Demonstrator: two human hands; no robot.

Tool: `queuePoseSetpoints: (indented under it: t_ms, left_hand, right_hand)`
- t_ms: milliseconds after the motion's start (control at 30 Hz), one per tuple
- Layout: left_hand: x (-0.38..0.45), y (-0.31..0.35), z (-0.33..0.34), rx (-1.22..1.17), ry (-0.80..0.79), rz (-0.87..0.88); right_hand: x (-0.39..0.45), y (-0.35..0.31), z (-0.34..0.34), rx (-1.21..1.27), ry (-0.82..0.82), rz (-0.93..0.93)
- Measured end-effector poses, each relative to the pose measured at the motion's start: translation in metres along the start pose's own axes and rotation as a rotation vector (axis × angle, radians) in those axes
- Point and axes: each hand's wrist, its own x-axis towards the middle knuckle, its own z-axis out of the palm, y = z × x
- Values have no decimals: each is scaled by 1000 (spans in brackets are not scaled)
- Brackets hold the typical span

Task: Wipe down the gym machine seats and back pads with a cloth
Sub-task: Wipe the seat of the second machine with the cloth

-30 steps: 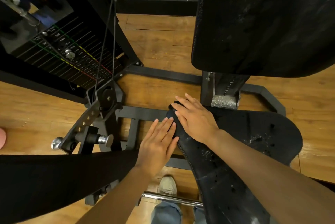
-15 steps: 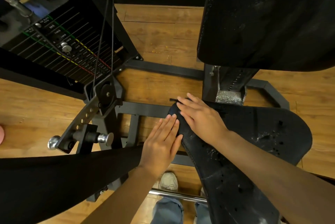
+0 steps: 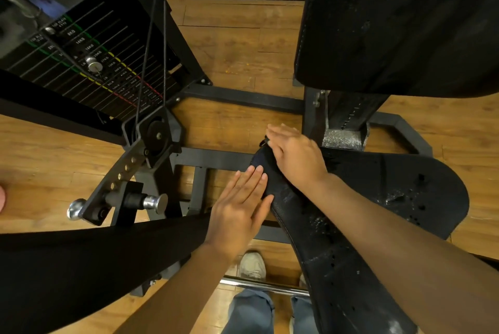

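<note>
Both hands are staying flat and open-fingered at the seat's (image 3: 351, 225) narrow end, right hand (image 3: 295, 156) pressing a dark cloth (image 3: 260, 158) and barely shifting, left hand (image 3: 239, 212) steadying alongside, so wiping is lingering here.

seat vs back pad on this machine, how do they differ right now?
The seat lies low and roughly flat; the back pad stands above and behind it. The seat has both hands on it, the left hand at its edge and the right hand flat over a dark cloth; the back pad is untouched. Both are black, scuffed upholstery.
</note>
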Motion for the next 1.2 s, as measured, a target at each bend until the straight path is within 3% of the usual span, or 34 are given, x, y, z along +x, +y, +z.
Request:
queuePoseSetpoints:
  t_ms: [300, 500, 600, 733, 900, 1067, 1200]
  left_hand:
    - [-1, 7, 2, -12, -26, -64]
    - [3, 10, -1, -31, -104, -39]
    - [6, 12, -2, -38, -131, -53]
    - [4, 14, 1, -13, -140, -77]
    - [5, 20, 4, -16, -113, -109]
    - [23, 28, 4, -7, -138, -202]
    - [41, 37, 17, 16, -200, -278]
  right_hand:
    - [-52, 14, -12, -38, 67, -137]
    - [-7, 6, -5, 2, -29, 76]
    - [-42, 14, -14, -18, 62, -37]
    - [-50, 20, -20, -19, 48, -65]
    - [7, 20, -21, 6, -177, 144]
    - [-21, 34, -32, 157, -114, 31]
    - [-33, 53, -62, 310, -397, 51]
